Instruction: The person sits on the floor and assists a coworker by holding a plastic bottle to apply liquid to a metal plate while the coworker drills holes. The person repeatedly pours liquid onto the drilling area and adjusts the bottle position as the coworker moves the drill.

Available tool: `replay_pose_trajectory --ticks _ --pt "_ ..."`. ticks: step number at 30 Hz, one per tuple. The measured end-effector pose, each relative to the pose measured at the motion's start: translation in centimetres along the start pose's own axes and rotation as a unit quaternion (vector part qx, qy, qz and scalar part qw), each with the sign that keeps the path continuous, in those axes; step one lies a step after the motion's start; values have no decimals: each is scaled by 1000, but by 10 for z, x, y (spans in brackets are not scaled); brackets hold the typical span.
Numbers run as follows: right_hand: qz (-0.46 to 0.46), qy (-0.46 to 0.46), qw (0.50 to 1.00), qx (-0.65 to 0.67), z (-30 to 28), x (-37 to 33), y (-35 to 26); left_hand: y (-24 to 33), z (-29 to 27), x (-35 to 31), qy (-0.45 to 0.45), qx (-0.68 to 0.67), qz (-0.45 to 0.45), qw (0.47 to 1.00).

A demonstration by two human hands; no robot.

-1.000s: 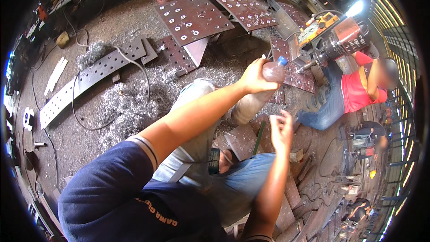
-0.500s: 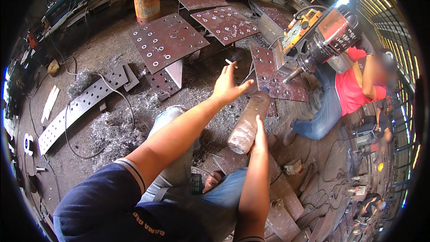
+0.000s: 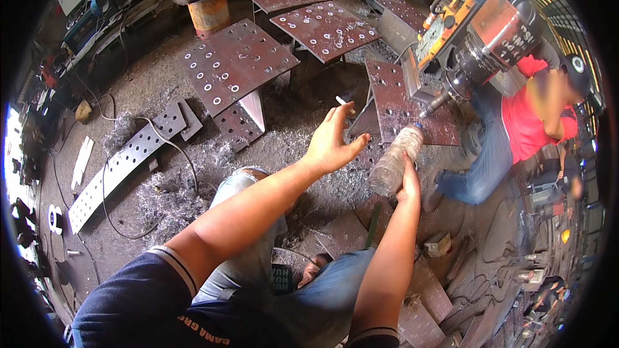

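Note:
My right hand [image 3: 409, 183] grips a dirty clear plastic bottle [image 3: 394, 162] by its side. The bottle tilts away from me, its blue cap [image 3: 419, 126] up by a magnetic drill [image 3: 480, 64]. Left of the bottle, my left hand [image 3: 330, 147] reaches forward with thumb spread, a white cigarette [image 3: 343, 101] held between its fingers. Beneath the drill's cutter lies a reddish-brown steel plate [image 3: 387, 93] with holes. The bottle's cap end overlaps this plate in view; whether they touch I cannot tell.
A co-worker in a red shirt [image 3: 525, 113] sits right of the drill. More drilled plates [image 3: 242, 58] stand ahead. A long perforated strip [image 3: 122, 164], cables and metal shavings [image 3: 177, 196] cover the floor at left. A padded stool [image 3: 207, 13] stands far left.
The bottle in my right hand has moved forward and to the right, nearer the drill. My left hand has shifted slightly right with the cigarette. The view has turned a little.

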State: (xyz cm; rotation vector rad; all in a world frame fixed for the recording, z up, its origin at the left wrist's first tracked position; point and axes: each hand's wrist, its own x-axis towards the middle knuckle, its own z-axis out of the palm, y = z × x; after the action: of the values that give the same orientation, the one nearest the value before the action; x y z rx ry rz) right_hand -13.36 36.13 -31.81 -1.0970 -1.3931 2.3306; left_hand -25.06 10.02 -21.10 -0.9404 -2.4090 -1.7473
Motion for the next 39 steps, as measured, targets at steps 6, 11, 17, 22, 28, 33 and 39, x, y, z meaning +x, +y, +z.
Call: replay_pose_trajectory --ticks 6,11,17,22,28,33,39 --pt "-27 8 999 -25 -9 5 -5 3 -1 -3 -12 -12 4 1000" --pt "-16 1 1000 -21 -7 -5 -10 7 -3 -5 -16 -8 7 1000" --pt "-34 0 997 -72 -22 3 -5 10 -4 -6 -30 -1 1 1000" --pt "-67 58 994 -60 -19 4 7 -3 -4 -5 -19 12 21 1000" --pt "-141 87 966 -197 0 -21 16 -14 -5 -7 -30 35 45 998" --pt "-229 145 953 -137 18 -38 17 -22 -7 -8 -104 141 57 983" --pt "-281 157 944 -76 16 -53 22 -17 -18 -18 -243 258 12 935"
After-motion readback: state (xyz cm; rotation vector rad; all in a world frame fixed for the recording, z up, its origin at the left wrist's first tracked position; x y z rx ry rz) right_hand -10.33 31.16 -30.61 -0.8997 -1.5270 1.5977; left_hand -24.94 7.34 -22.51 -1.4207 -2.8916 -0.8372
